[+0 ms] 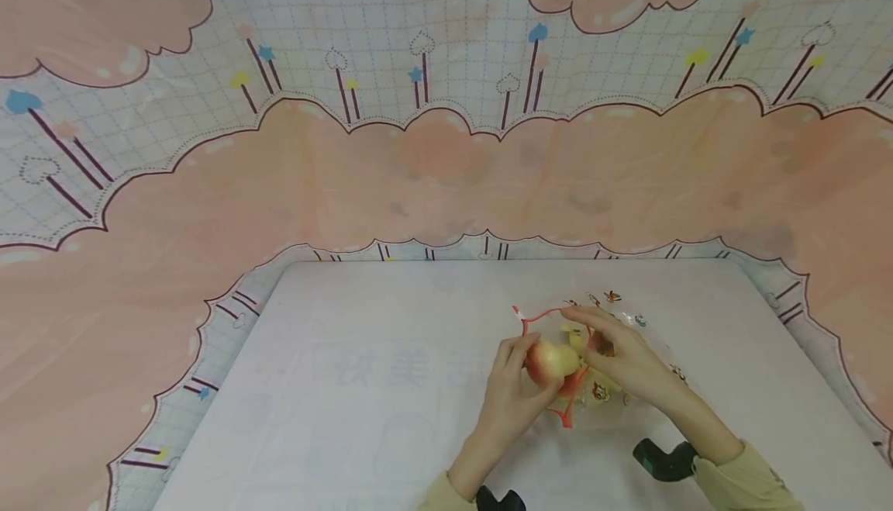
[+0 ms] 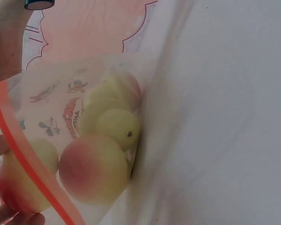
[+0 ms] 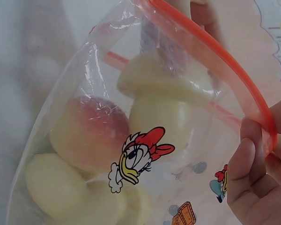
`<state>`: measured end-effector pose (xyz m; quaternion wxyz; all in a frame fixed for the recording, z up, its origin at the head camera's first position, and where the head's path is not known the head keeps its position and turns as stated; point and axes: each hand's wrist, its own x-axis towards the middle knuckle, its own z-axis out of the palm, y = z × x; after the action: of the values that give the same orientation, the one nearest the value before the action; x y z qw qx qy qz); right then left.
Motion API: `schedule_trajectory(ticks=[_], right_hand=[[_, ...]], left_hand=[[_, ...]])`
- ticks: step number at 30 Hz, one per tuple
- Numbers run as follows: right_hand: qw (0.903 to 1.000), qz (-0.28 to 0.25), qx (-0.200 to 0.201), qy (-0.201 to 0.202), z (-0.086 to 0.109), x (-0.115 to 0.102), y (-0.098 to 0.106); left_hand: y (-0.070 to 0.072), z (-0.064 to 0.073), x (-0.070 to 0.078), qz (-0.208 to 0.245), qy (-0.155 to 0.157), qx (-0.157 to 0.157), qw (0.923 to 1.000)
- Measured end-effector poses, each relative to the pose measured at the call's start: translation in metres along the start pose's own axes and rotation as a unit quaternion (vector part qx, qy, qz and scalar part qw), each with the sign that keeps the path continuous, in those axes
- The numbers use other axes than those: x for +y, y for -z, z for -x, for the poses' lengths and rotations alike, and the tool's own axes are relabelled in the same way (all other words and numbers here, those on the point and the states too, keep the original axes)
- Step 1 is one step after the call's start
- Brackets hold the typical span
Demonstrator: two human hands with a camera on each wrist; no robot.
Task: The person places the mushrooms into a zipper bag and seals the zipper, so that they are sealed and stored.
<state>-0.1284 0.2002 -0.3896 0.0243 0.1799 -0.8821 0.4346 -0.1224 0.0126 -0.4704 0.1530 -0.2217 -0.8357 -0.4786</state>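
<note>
A toy mushroom (image 1: 547, 361) with a red-and-yellow cap and pale stem is gripped by my left hand (image 1: 512, 387) at the mouth of a clear zip bag (image 1: 601, 393). Its stem points into the bag, and in the left wrist view the cap (image 2: 18, 185) shows partly behind the orange zip strip (image 2: 30, 161). My right hand (image 1: 631, 357) pinches the bag's edge by that strip, thumb and fingers on it in the right wrist view. Several more pale and reddish mushrooms lie inside the bag, one with a rosy cap (image 2: 93, 168) nearest the opening.
Cartoon figures are printed on the bag, among them a duck head (image 3: 140, 157). The bag lies on a white table (image 1: 349, 387). Behind the table hangs a patterned cloth (image 1: 418, 177). Black wrist devices (image 1: 664, 460) sit below both hands.
</note>
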Motion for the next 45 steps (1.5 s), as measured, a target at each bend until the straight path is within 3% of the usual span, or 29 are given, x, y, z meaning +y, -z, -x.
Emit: schedule_trajectory(ticks=[8,18,24,38,45], right_hand=[[1.0000,-0.006,0.002,0.007,0.000,0.001,-0.001],[0.9998,0.006,0.007,0.016,0.000,0.002,-0.004],[0.9996,0.016,0.010,0.020,-0.001,0.001,-0.005],[0.9999,-0.012,-0.004,0.004,0.000,-0.001,-0.005],[0.9999,-0.010,-0.001,0.013,0.000,-0.001,-0.005]], left_hand=[[-0.004,-0.003,0.000,-0.048,-0.007,0.031,0.9983],[-0.007,-0.011,0.000,-0.023,0.035,0.050,0.9979],[-0.005,-0.010,-0.003,-0.049,0.025,0.056,0.9969],[0.002,-0.003,-0.009,-0.050,0.012,0.021,0.9985],[0.004,0.000,-0.006,-0.062,-0.008,-0.015,0.9980]])
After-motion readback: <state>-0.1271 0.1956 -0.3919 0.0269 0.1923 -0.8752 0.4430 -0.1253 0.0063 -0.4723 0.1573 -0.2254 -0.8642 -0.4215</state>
